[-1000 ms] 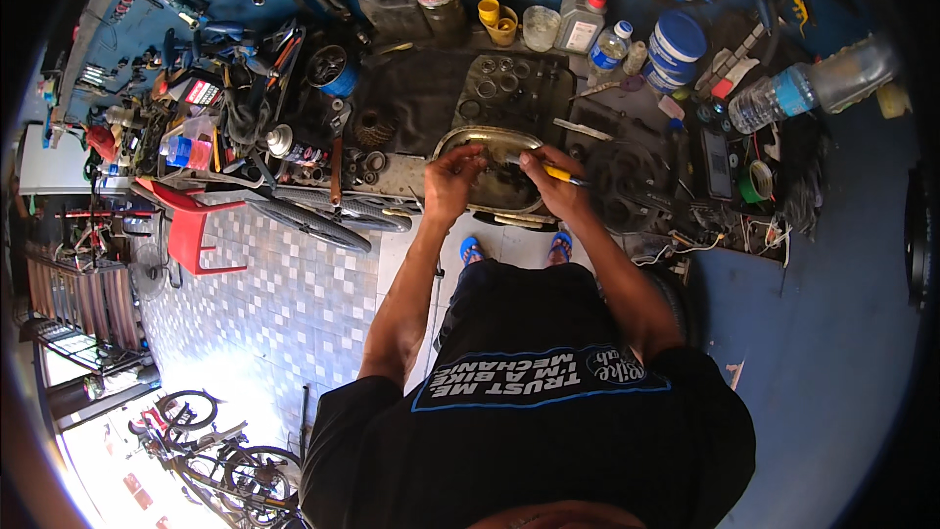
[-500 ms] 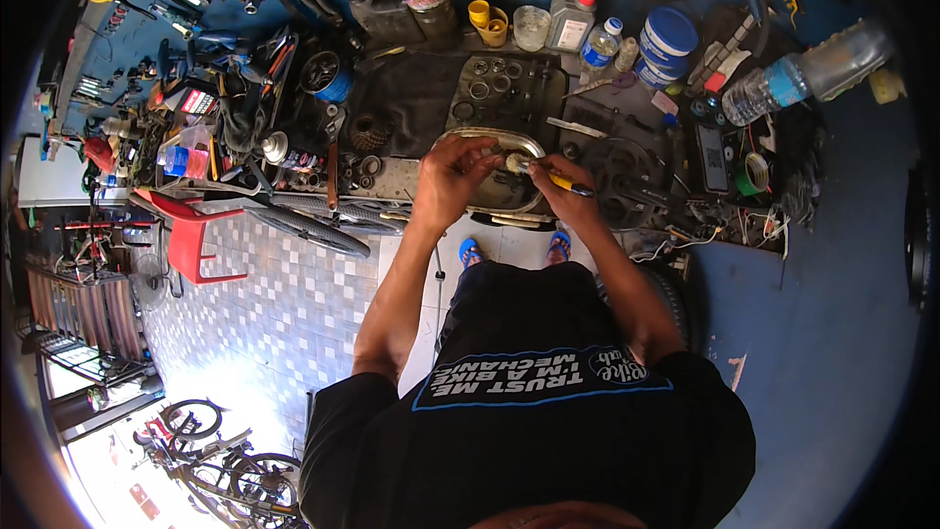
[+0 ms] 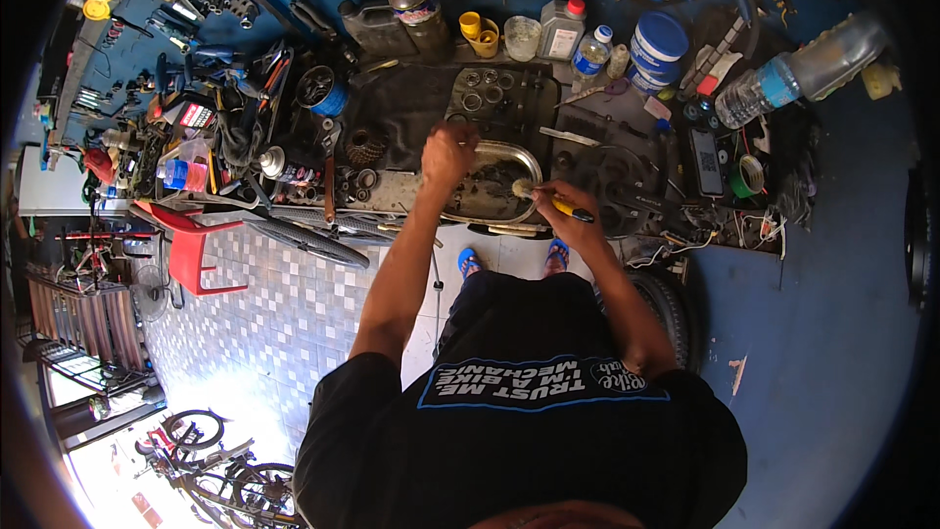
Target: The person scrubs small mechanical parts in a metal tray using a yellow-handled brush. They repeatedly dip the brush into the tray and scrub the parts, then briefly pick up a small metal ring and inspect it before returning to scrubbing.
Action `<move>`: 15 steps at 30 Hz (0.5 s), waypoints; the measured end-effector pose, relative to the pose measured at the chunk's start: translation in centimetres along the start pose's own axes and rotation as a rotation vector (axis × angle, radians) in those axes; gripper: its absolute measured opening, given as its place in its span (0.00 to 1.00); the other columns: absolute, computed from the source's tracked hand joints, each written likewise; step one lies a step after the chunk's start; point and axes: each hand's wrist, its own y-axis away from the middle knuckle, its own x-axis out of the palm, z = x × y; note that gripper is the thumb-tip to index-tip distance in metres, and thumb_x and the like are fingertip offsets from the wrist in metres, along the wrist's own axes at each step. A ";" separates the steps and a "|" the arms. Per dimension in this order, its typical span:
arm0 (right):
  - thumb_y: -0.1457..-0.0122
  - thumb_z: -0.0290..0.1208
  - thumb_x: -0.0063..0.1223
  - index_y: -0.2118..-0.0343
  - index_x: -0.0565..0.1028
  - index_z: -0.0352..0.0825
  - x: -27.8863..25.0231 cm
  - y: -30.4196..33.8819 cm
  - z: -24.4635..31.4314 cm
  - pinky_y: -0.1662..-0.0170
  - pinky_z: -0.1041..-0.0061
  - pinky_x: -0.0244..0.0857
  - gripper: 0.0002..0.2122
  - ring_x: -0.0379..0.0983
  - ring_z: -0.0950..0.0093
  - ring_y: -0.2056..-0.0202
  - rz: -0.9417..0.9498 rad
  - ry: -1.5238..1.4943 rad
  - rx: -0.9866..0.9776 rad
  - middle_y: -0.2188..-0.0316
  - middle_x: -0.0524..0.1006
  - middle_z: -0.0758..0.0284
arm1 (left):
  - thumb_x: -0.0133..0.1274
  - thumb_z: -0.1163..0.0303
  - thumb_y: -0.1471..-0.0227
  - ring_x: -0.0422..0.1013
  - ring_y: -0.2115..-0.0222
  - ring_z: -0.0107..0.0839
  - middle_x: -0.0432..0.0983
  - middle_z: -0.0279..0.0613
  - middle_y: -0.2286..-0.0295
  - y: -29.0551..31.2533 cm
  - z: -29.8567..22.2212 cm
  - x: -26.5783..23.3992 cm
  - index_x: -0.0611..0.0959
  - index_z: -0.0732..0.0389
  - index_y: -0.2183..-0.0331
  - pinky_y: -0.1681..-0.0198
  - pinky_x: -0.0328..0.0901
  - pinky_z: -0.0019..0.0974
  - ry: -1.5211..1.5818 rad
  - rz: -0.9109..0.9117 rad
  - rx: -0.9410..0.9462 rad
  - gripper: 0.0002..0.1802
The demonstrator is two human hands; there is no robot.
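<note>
My right hand (image 3: pixel 560 200) grips a brush (image 3: pixel 573 210) with a yellow and black handle. Its pale round bristles (image 3: pixel 522 188) hang over the right end of an oval metal tray (image 3: pixel 529 159) with dark, wet-looking contents. Beyond the tray's left end is my left hand (image 3: pixel 450 153), closed and partly blurred, at the near edge of a dark mat (image 3: pixel 534 103). Whatever its fingers hold is hidden. Several metal rings (image 3: pixel 472 101) lie on that mat, just past the left fingers.
A gear cassette (image 3: pixel 365 144) and a blue tub (image 3: pixel 321 91) stand left. Bottles (image 3: pixel 592 51), yellow cups (image 3: pixel 480 34) and a blue-lidded bucket (image 3: pixel 658 47) line the back. A chainring (image 3: pixel 615 179) and phone (image 3: pixel 706 162) lie right. A red chair (image 3: pixel 196 255) stands on the floor.
My left hand has moved away from the brush, forward to the mat's near edge. My right hand stays by the tray, with the bristles now lower and apart from the left fingers.
</note>
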 end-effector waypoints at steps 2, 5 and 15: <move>0.34 0.36 0.65 0.59 0.82 0.32 0.4 -0.3 0.8 0.59 0.77 0.72 0.11 0.81 0.80 0.64 0.012 0.056 -0.039 0.68 0.85 0.64 | 0.66 0.66 0.49 0.82 0.65 0.51 0.85 0.50 0.66 -1.9 2.2 0.6 0.92 0.51 0.59 0.57 0.75 0.48 -0.093 -0.026 0.003 0.13; 0.34 0.35 0.66 0.58 0.83 0.33 0.9 -0.7 0.8 0.58 0.77 0.72 0.10 0.81 0.80 0.63 0.029 0.055 -0.030 0.67 0.85 0.64 | 0.65 0.66 0.47 0.81 0.63 0.51 0.85 0.51 0.66 -3.4 2.1 1.0 0.91 0.50 0.56 0.55 0.76 0.48 -0.183 0.074 -0.051 0.14; 0.34 0.38 0.65 0.57 0.82 0.33 0.8 -2.7 0.4 0.61 0.78 0.70 0.12 0.79 0.81 0.66 0.018 0.034 -0.049 0.69 0.83 0.68 | 0.63 0.66 0.44 0.82 0.62 0.55 0.85 0.54 0.67 0.2 2.4 -4.6 0.91 0.52 0.57 0.58 0.75 0.50 0.011 0.171 -0.085 0.12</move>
